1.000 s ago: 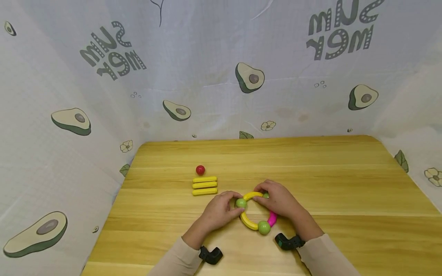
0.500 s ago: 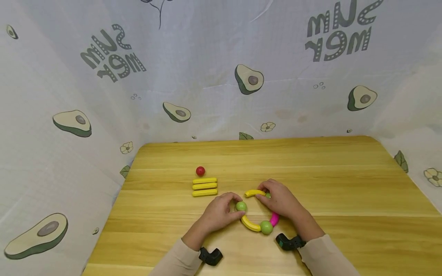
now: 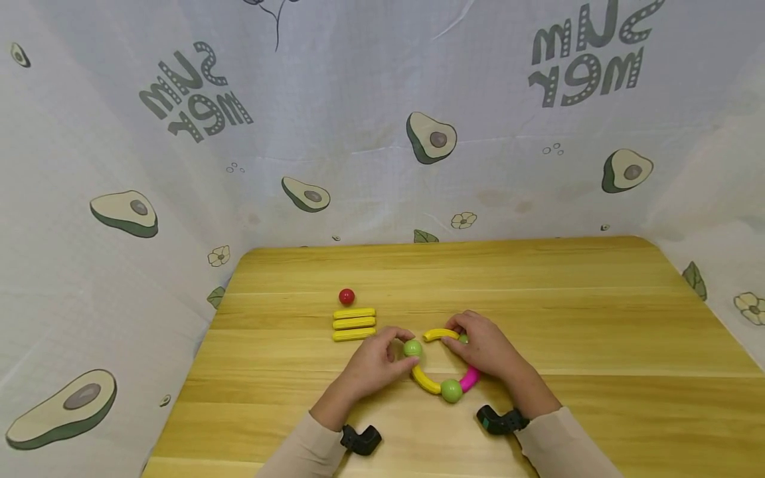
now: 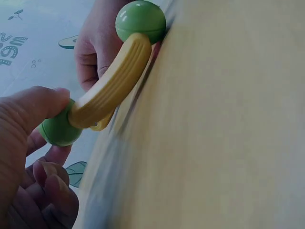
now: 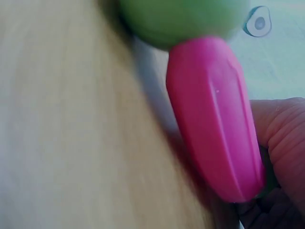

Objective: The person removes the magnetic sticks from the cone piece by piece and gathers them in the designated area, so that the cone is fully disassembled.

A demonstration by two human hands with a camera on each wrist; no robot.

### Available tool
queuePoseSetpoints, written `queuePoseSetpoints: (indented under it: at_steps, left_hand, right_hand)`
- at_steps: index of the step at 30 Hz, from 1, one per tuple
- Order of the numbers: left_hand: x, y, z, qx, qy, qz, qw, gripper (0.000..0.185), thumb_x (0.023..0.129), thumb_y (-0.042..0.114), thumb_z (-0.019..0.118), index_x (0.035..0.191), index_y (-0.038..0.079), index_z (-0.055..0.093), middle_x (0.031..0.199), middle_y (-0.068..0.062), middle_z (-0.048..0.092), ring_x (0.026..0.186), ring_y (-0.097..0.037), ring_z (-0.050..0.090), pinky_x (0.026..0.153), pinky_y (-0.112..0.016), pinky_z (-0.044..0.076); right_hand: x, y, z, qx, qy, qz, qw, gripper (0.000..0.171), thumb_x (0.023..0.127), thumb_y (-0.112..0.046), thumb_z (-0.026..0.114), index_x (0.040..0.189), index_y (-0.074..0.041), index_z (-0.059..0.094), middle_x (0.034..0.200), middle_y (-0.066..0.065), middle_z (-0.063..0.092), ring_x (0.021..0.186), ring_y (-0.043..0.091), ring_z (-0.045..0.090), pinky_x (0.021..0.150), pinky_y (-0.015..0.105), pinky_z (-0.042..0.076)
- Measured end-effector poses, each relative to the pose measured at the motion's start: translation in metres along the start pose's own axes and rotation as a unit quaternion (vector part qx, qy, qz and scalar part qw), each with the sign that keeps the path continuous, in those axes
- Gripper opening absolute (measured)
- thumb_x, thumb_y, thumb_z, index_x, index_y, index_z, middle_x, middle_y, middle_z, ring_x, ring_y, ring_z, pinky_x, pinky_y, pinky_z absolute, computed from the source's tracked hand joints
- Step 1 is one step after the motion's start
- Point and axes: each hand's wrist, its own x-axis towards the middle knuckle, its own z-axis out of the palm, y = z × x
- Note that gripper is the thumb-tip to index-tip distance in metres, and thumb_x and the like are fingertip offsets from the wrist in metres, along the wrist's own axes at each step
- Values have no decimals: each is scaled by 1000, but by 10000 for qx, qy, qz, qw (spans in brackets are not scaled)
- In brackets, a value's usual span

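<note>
In the head view, curved rods and green balls form a ring with a gap at its upper left. My left hand pinches the left green ball between thumb and fingers; a lower yellow curved rod extends from that ball. The rod's other end meets the front green ball, which joins a pink curved rod. My right hand grips the upper yellow curved rod near another green ball, mostly hidden by the fingers. That rod's left end is free, just apart from the left ball.
Several inches left of the ring, three straight yellow rods lie side by side on the wooden table. A red ball sits just behind them. Patterned cloth hangs beyond the table's back edge.
The ring was closed a second ago; the left green ball has come away from the upper yellow curved rod. Since then my left hand has shifted slightly left and away from me with the ball.
</note>
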Motion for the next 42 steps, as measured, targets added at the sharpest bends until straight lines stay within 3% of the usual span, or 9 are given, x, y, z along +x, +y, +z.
queuePoseSetpoints:
  at_steps: [6,13,21,25,31,36,42]
  left_hand:
    - [1,-4,-3,87,158,160,9997,40,98,34,70,131,12,66,108,-1,64,70,-3,49,63,-19,44]
    - [1,-7,1,-374,209,390,9983,37,101,26,67,133,9,62,124,-7,61,96,-11,63,83,-21,55]
    - [2,-8,2,-175,416,261,9986,37,99,22,69,133,10,63,127,-7,57,88,-8,65,75,-19,55]
    - [2,-9,-4,-197,536,280,9980,37,97,22,72,131,11,65,123,-5,59,90,-9,65,78,-20,56]
    - [3,-18,-25,-319,1276,379,9906,38,92,12,77,128,10,66,118,-8,63,90,-14,69,81,-24,59]
    - [3,-28,-52,-762,1796,33,9808,42,91,7,76,131,4,64,117,-12,66,94,-21,70,80,-23,59]
    - [1,-47,-80,-1319,2308,-469,9629,37,96,9,71,132,6,63,126,-13,65,98,-19,67,79,-17,55]
  right_hand:
    - [0,0,1,-32,42,-43,10000,16,91,-23,76,100,-10,70,91,-1,62,82,12,55,77,36,50]
    - [0,1,3,-64,64,-30,10000,16,91,-22,77,100,-11,70,91,-1,62,82,12,55,77,36,51]
    - [1,1,4,-130,52,-44,9999,17,91,-23,77,101,-11,69,92,-1,62,83,13,56,78,37,51]
    - [1,2,5,-139,55,-34,9999,17,91,-23,77,101,-11,69,91,-1,62,83,13,56,78,37,51]
    - [1,1,5,-126,34,-5,9999,17,91,-23,77,101,-11,70,92,-1,62,83,13,56,78,37,51]
    - [1,0,5,-92,-14,45,9999,17,91,-23,77,102,-11,70,92,-1,62,83,13,56,78,37,51]
    - [1,0,4,-107,-17,98,9999,17,92,-24,77,102,-12,70,92,-1,62,83,12,55,78,37,51]
